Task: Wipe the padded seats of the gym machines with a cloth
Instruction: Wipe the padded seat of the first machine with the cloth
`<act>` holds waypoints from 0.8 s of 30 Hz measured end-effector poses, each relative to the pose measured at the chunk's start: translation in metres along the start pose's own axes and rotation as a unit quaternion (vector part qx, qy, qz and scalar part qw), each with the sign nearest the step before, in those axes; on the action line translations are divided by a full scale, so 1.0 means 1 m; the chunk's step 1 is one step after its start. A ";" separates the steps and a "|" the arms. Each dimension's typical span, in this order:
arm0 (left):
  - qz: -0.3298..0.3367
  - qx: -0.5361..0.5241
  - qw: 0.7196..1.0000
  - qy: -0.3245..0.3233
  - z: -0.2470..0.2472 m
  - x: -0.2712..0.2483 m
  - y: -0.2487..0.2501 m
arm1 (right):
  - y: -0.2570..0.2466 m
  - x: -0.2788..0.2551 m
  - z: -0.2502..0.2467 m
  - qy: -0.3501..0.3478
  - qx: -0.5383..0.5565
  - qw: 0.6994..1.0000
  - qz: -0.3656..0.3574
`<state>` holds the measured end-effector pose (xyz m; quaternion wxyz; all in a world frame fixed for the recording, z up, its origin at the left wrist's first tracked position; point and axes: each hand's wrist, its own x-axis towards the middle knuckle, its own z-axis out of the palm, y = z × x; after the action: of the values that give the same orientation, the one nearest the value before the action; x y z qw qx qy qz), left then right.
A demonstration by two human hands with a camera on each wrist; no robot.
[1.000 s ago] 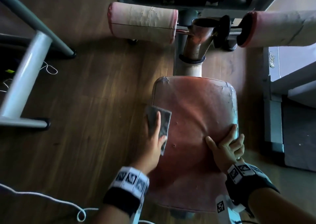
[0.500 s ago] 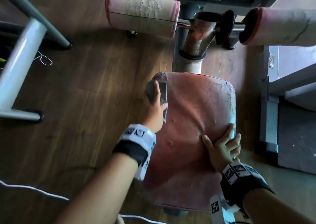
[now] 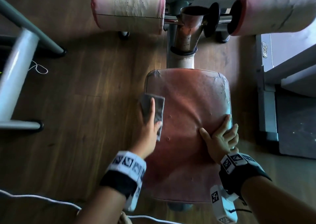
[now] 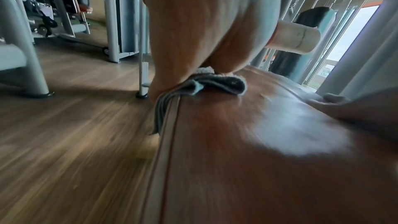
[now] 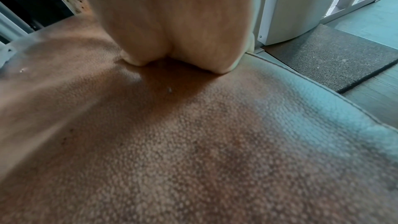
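Wooden floor [image 3: 82,121], left: white cord [image 3: 40,68] lying loose. Grey cloth [image 3: 152,109]: folded, draped over the left edge of the red padded seat [image 3: 184,117]. Left hand [image 3: 148,128]: flat on the cloth, fingers apparently together, though motion blur obscures them. Right hand [image 3: 220,138]: on the seat's right edge, thumb spread wide, fingertips curling over the rim. Rubber mat [image 5: 327,57]: on the floor just beyond.
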<state>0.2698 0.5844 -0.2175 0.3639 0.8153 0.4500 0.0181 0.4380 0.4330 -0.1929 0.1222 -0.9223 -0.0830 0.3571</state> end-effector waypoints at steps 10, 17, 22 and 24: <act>0.005 0.198 0.979 0.051 -0.009 -0.050 0.011 | -0.001 -0.001 0.000 0.002 0.000 1.000 0.002; -0.010 -0.007 1.000 0.013 -0.015 0.048 0.020 | 0.000 0.001 0.001 0.008 0.004 1.000 -0.004; 0.014 0.072 0.997 0.004 -0.009 0.066 0.027 | 0.002 0.002 0.004 0.021 0.005 1.000 -0.012; 0.025 0.126 0.992 0.021 -0.002 0.057 0.028 | 0.004 0.002 0.003 0.023 0.009 1.000 -0.018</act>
<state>0.3231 0.6194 -0.2157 0.2483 0.8651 0.4357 -0.0129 0.4379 0.4304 -0.1970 0.1392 -0.9274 -0.0936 0.3344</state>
